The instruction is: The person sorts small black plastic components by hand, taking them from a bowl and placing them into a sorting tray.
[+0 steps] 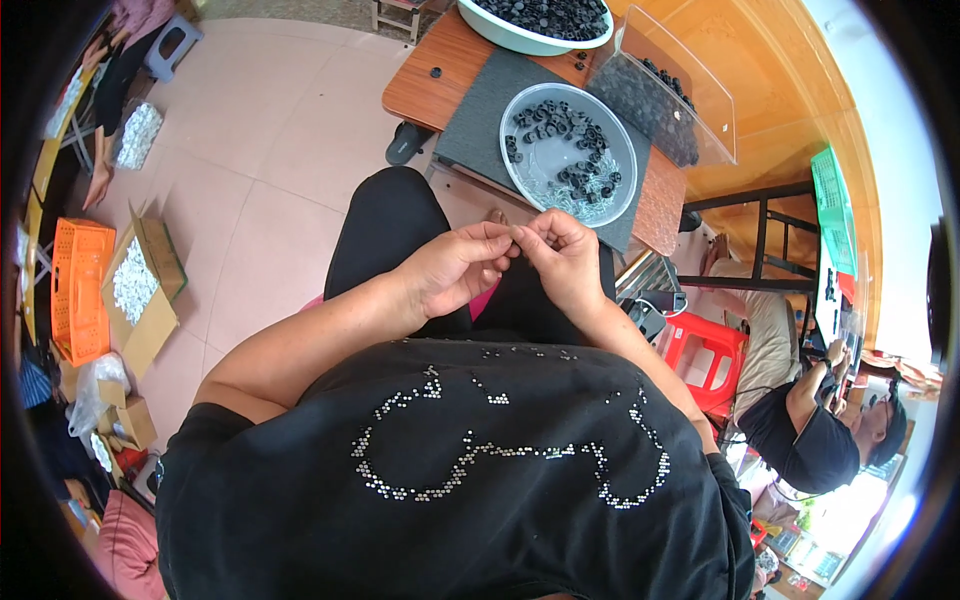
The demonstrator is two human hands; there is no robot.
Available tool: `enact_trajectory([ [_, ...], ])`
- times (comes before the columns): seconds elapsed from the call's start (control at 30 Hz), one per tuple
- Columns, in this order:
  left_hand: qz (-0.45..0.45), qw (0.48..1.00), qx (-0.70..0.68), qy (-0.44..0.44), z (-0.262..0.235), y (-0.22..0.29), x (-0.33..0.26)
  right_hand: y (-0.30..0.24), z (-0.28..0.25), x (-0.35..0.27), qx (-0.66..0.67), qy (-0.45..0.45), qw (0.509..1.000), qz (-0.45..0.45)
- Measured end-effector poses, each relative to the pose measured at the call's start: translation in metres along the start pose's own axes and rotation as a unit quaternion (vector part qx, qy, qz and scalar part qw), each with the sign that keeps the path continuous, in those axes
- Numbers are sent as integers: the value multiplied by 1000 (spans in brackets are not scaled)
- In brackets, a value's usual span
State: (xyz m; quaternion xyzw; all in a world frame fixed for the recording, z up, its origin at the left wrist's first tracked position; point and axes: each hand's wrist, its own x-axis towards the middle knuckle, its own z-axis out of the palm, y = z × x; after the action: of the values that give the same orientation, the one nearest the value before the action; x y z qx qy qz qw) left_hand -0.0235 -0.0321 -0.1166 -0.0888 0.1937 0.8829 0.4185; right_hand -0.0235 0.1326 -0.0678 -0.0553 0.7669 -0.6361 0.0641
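My left hand (462, 268) and my right hand (566, 262) meet above my lap, thumbs and fingers pinched together at the tips. Whatever lies between the fingertips is too small and covered to make out. Just beyond my right hand, a translucent round basin (548, 158) holds many small black ring-like plastic parts (560, 118). A tangle of thin, clear, pale pieces (572, 203) lies along its near side. The basin rests on a dark grey mat (478, 112) on a brown wooden table (428, 84).
A pale green basin (530, 42) heaped with black parts and a clear bin (708, 98) stand farther back. A red stool (706, 362) is at right, near a co-worker in black (800, 435). Leftward are an orange crate (80, 290) and an open carton (150, 345) of white pieces.
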Motion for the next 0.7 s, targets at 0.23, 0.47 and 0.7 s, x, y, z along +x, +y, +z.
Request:
enact_trajectory([
  [0.23,28,999,13,-7,0,1,1,14,3,-2,-44,40,997,-50],
  [0.47,17,1000,4,-3,3,-2,2,9,2,-2,-177,66,974,-123],
  [0.7,13,998,-14,58,2,7,-1,19,-52,41,-313,110,935,-127],
])
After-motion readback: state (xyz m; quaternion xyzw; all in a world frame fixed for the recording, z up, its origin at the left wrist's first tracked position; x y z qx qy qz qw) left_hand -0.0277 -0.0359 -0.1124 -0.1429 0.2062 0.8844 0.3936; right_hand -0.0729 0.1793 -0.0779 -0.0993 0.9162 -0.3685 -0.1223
